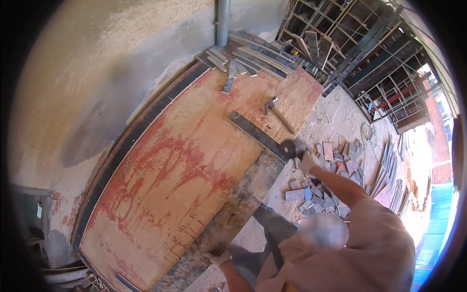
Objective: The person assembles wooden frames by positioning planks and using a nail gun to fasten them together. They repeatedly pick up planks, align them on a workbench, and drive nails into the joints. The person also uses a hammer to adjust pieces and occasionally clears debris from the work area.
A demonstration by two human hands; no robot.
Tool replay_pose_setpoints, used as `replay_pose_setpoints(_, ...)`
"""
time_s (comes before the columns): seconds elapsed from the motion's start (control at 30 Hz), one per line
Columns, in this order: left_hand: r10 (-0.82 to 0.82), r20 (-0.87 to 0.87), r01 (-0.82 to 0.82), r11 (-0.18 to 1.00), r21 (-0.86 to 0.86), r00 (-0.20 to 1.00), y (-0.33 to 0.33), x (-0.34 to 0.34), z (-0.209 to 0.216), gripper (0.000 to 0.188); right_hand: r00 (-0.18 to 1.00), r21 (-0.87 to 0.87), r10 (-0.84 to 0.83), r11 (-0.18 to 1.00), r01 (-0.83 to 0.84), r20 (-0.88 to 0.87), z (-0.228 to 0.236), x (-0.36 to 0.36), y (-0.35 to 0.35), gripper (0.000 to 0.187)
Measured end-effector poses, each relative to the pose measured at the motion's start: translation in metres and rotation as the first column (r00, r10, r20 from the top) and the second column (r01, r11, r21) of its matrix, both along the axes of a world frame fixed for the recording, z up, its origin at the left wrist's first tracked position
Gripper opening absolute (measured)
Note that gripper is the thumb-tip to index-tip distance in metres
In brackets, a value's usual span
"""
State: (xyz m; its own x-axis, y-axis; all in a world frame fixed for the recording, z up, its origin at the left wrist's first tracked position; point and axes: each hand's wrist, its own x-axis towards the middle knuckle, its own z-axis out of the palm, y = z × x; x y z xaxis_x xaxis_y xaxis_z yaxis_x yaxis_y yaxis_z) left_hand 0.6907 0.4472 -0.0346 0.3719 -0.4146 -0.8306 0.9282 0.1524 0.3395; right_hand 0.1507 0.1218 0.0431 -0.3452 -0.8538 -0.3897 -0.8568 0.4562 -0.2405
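Note:
My gloved right hand point(307, 162) grips a power tool with a round dark disc, which looks like an angle grinder point(289, 149). Its disc is at the near right end of a narrow dark board point(255, 132) lying across the worktable. My gloved left hand point(219, 258) rests at the near edge of a dark stained plank point(228, 204), its fingers reaching over the surface; fine finger detail is unclear. Beyond the narrow board lies a claw hammer point(279, 115) with a wooden handle.
The big worktable point(170, 170) has a red-stained wooden top and a dark strip along its wall side. Short wood strips point(232, 69) pile up at its far end by a grey pipe point(223, 24). Many offcuts point(311, 192) litter the floor at right, near stacked long strips point(382, 168).

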Motion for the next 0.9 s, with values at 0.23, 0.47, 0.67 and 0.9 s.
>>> replay_pose_setpoints(0.23, 0.008, 0.261, -0.073, 0.968, 0.24, 0.965, 0.014, 0.008, 0.059, 0.051, 0.984, -0.13, 0.164, 0.977, -0.171, -0.064, -0.018, 0.016, -0.242, 0.081)
replay_pose_setpoints(0.47, -0.11, 0.338, 0.065, 0.988, 0.141, 0.935, -0.095, 0.016, 0.166, 0.036, 0.965, -0.339, 0.259, 0.913, -0.228, 0.048, -0.043, -0.063, -0.264, 0.096)
replay_pose_setpoints(0.67, 0.077, 0.581, -0.235, 0.951, 0.201, 0.81, -0.172, 0.054, 0.256, 0.02, 0.834, -0.241, 0.514, 0.851, -0.467, 0.201, -0.012, 0.005, -0.165, 0.057)
replay_pose_setpoints(0.9, 0.184, 0.622, -0.252, 0.967, 0.022, 0.761, -0.287, 0.137, 0.283, 0.016, 0.866, -0.427, 0.427, 0.855, -0.293, 0.26, 0.04, 0.113, -0.216, 0.064)
